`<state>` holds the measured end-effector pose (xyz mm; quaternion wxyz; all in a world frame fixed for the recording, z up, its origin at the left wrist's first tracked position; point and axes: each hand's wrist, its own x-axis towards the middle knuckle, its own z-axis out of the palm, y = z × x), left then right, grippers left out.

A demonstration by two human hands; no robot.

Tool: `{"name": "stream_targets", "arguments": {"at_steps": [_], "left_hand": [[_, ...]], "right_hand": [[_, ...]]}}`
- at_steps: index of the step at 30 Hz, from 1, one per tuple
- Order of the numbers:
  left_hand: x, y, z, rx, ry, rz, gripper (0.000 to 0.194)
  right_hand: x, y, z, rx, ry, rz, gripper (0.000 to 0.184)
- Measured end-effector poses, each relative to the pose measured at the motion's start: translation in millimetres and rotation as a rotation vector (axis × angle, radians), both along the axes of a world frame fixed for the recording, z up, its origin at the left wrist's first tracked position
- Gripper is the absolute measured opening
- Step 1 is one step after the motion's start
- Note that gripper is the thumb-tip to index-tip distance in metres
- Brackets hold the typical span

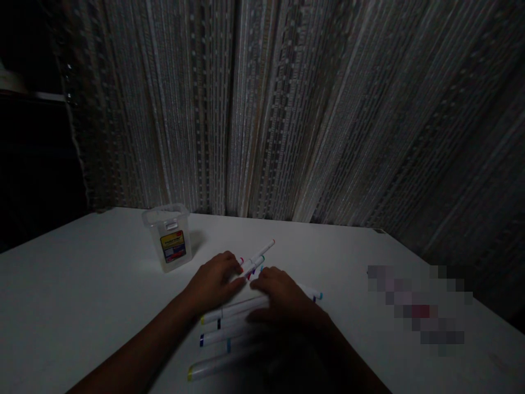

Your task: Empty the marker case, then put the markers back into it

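Observation:
My left hand [215,278] reaches in from the left, thumb and fingers apart, its fingertips at a loose pile of white markers. Among them are a green-ended marker [255,265] and an orange-ended marker [264,249]; other pink, red, purple and blue ends show between my hands. Across the pile, my right hand [281,295] has its fingers spread low over the table. Under and beside it lie several markers side by side, including a yellow-ended marker [211,317], a dark-blue-ended marker [211,339] and, closest to me, another yellow-ended marker [205,370]. My right forearm hides part of these.
A clear plastic tub [174,238] with a yellow and dark label stands open at the back left of the white table [102,290]. Behind the table hangs a striped string curtain [262,109]. A pixelated patch [414,309] covers something on the right. The light is dim.

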<state>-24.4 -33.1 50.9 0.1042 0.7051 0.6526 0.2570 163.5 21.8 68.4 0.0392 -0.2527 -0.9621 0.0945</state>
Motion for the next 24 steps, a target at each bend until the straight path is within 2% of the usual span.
{"name": "stream_targets", "arguments": {"at_steps": [3, 11, 15, 18, 24], "left_hand": [[0, 1, -2.6, -0.036, 0.047, -0.08, 0.027], [-7, 4, -7.7, -0.082, 0.126, 0.044, 0.028], [-7, 3, -6.4, -0.109, 0.125, 0.062, 0.029], [-6, 3, -4.4, -0.119, 0.119, 0.075, 0.028], [-9, 5, -4.8, -0.121, 0.081, 0.082, 0.025]], "right_hand": [[-5, -4, -0.9, 0.0, -0.1, 0.087, 0.044], [-2, -11, 9.6, 0.057, -0.185, 0.028, 0.04], [-10, -10, 4.6, 0.097, -0.256, 0.019, 0.031], [-16, -9, -2.3, 0.13, -0.277, 0.008, 0.035], [-12, -6, -4.7, 0.134, -0.206, 0.001, 0.028]]}}
